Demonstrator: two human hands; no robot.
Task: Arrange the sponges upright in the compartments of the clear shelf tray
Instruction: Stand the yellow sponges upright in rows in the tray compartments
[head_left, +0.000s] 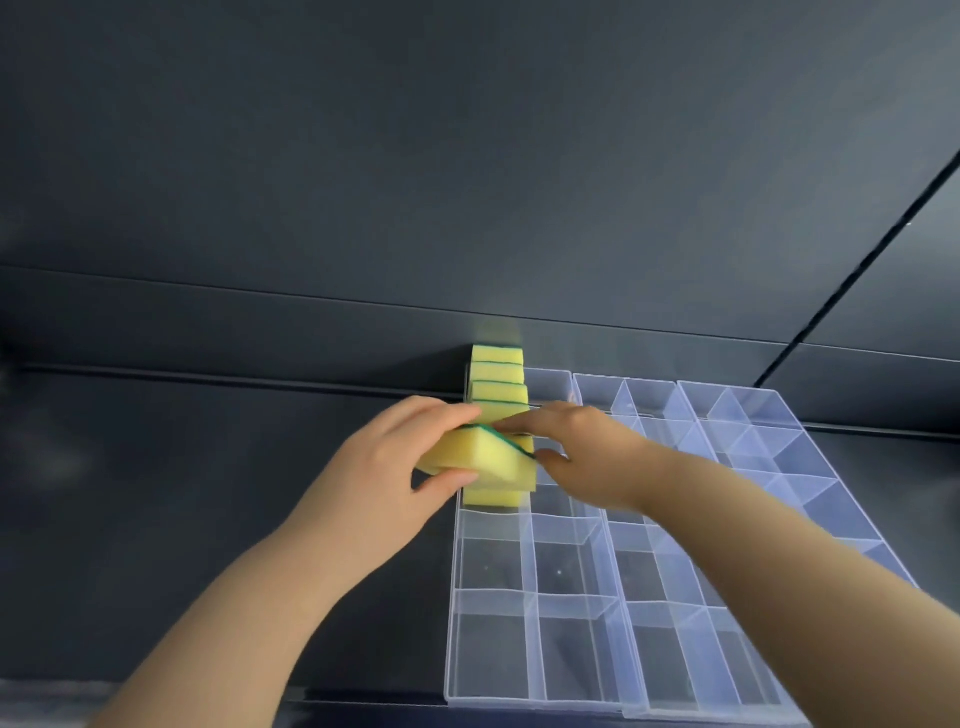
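Observation:
A clear shelf tray (571, 613) with many compartments lies on a dark shelf. Several yellow sponges with green scrub backs (497, 371) stand upright in a row down its left column, from the back wall forward. My left hand (410, 457) grips a tilted yellow sponge (483, 454) over that column, thumb under it and fingers on top. My right hand (587, 452) comes in from the right, its fingertips on the sponge's green edge and its thumb at the sponge's right end. Another sponge (491, 499) stands just below the held one.
The dark shelf surface (208, 493) spreads out left of the tray. A dark back wall (467, 182) rises right behind the tray's far end. The tray's middle and right columns (753, 452) hold nothing, nor do the front compartments.

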